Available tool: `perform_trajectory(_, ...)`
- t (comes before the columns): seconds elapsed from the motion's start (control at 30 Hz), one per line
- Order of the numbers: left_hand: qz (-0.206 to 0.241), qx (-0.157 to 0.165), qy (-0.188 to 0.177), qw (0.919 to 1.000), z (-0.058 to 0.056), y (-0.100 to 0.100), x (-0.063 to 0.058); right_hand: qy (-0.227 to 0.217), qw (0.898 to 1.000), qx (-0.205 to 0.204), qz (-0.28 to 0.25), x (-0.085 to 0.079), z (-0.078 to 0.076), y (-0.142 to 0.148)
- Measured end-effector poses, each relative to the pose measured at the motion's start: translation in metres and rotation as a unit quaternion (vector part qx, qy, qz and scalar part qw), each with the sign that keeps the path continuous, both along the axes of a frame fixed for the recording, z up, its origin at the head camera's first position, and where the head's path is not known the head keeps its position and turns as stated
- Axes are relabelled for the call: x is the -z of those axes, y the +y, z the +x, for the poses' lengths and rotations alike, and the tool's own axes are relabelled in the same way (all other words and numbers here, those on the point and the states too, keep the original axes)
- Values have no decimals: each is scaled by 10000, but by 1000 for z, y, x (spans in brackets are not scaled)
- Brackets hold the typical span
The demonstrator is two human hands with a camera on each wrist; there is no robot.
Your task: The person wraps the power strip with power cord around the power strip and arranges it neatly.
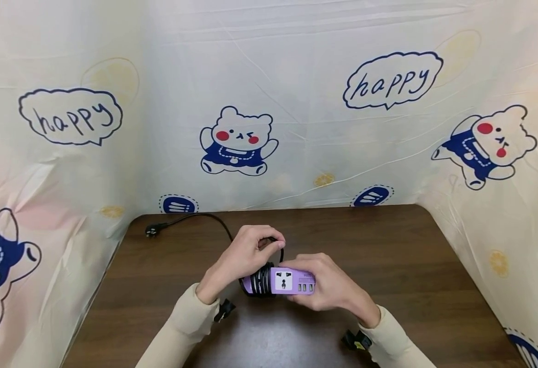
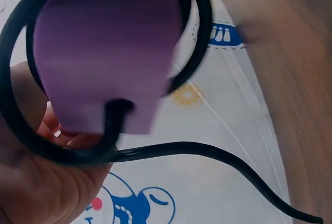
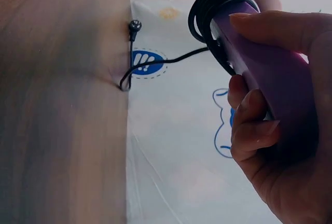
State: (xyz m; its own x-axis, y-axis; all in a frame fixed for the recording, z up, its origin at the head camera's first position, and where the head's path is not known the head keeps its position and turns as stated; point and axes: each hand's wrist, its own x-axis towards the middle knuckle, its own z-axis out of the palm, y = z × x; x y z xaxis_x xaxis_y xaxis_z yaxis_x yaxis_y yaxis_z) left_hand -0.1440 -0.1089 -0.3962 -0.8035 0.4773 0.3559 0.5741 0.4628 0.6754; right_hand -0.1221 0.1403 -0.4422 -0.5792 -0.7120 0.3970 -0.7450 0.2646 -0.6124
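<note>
A purple power strip (image 1: 284, 280) with a white socket and several USB ports is held above the table. My right hand (image 1: 326, 281) grips its right end, fingers and thumb around the body (image 3: 280, 89). Several turns of black cord (image 1: 261, 281) wrap the strip's left part. Just above the wraps, my left hand (image 1: 248, 250) pinches a stretch of the cord between thumb and fingers. In the left wrist view the strip's end face (image 2: 104, 53) hides part of that hand (image 2: 52, 187). The cord's loose end runs to a black plug (image 1: 153, 229) at the table's back left.
A dark wooden table (image 1: 365, 235) lies beneath the hands. Behind and at both sides hangs a pale curtain (image 1: 305, 102) printed with bears and "happy" bubbles. Small black devices (image 1: 224, 310) sit at both wrists, by the cream sleeves (image 1: 183, 317).
</note>
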Motion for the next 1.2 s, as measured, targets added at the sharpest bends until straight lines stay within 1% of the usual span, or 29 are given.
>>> perform_trajectory(0.17,148,-358,115,9992,5,-6,-2,-149,9996,49,-228,0,-1,2)
perform_trajectory(0.3,162,-459,232,9985,9,-9,-3,-185,9996,93,-178,-2,-2,4)
perform_trajectory(0.43,46,-516,509,9974,16,-9,-4,-277,9993,204,-162,-1,-5,7)
perform_trajectory(0.6,-185,-571,876,9943,29,-3,-4,-317,9985,432,-94,2,-8,8)
perform_trajectory(0.77,-478,-756,1232,9883,43,6,-3,-197,9978,626,-20,3,-9,4)
perform_trajectory(0.87,-534,-870,1394,9850,49,11,-1,-55,9968,796,-8,4,-9,3)
perform_trajectory(0.97,-540,-1007,1455,9827,53,13,1,85,9953,966,-33,4,-8,1)
perform_trajectory(1.2,-339,-1388,1356,9804,62,19,5,227,9905,1357,-40,-1,-3,-3)
